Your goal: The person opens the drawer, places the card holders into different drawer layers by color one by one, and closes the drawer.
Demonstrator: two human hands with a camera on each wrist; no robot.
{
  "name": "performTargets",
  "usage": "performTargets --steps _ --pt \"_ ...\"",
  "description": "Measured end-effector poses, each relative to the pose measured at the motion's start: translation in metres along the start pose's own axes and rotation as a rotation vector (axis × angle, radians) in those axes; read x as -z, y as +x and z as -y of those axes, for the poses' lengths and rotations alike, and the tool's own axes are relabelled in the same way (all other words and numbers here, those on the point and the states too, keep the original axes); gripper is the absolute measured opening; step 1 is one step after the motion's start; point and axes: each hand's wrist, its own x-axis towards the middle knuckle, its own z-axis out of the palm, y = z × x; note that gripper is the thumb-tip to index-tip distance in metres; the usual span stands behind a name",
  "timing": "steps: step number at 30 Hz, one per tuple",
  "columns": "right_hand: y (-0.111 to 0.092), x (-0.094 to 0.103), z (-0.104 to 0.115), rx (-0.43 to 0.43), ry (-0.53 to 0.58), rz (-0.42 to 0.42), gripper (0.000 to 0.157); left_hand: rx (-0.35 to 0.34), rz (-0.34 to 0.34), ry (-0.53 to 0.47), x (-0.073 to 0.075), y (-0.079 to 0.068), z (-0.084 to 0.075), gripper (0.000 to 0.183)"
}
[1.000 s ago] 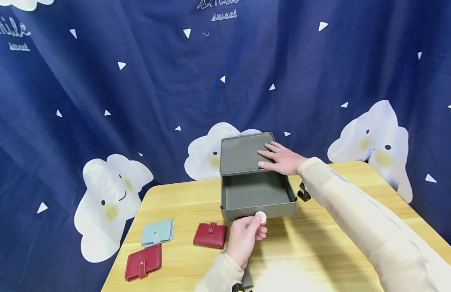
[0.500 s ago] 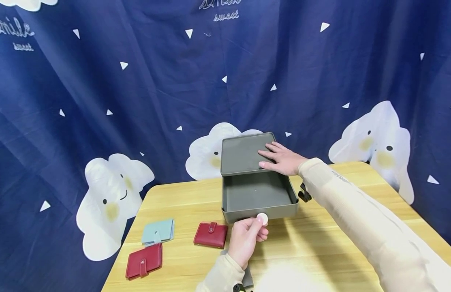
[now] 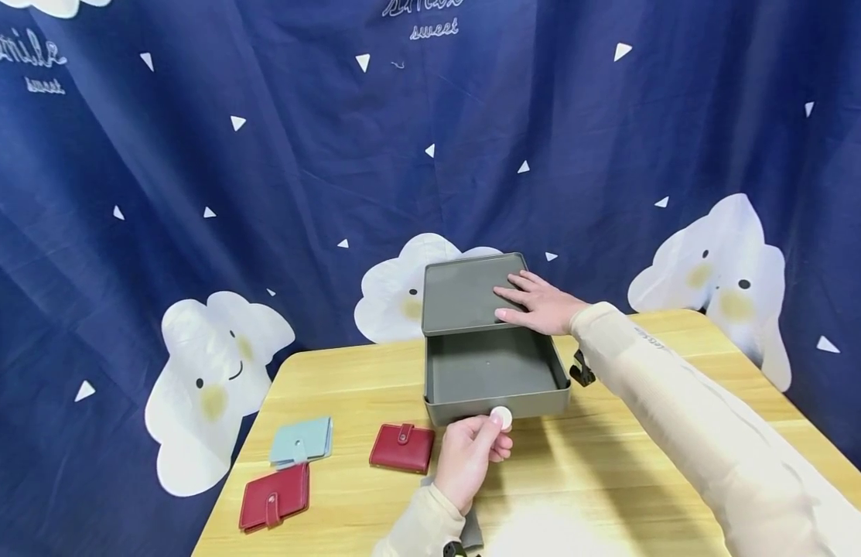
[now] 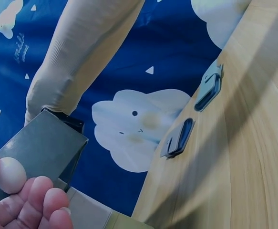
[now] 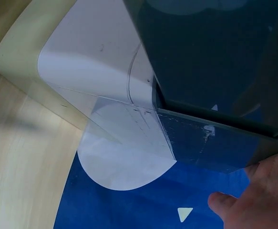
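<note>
In the head view, a grey drawer (image 3: 500, 367) stands pulled out from under a grey, rimmed top (image 3: 465, 298); its inside is bare. My left hand (image 3: 468, 456) pinches the round white knob (image 3: 502, 418) on the drawer's front between thumb and fingers. The same knob (image 4: 11, 175) shows in the left wrist view, held against the dark drawer front (image 4: 43, 143). My right hand (image 3: 541, 305) lies with spread, straight fingers on the top's right side. The right wrist view shows the unit's white body (image 5: 96, 62) and part of my right hand (image 5: 260, 200).
A red wallet (image 3: 402, 448) lies just left of my left hand. Farther left, another red wallet (image 3: 274, 497) touches a light blue wallet (image 3: 301, 441). Something flat and grey (image 3: 472, 530) shows partly from under my left wrist. A blue curtain (image 3: 298, 155) hangs behind the wooden table (image 3: 346, 379).
</note>
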Motion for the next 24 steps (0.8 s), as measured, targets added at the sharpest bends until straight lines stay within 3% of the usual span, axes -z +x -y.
performTargets --steps 13,16,21,24 --pt "0.0 0.001 0.0 0.004 0.007 0.0 0.075 0.02 0.08 0.083 0.017 -0.009 -0.003 0.024" --pt "0.0 0.0 0.0 0.006 0.006 0.001 0.075 -0.001 0.133 0.196 0.024 -0.011 -0.004 0.022" --pt "0.001 0.0 -0.001 0.01 0.001 -0.002 0.075 -0.068 0.217 0.473 0.041 -0.013 -0.004 0.021" --pt "0.001 0.0 -0.001 0.01 0.001 -0.003 0.075 -0.074 0.248 0.562 0.052 -0.014 -0.003 0.02"
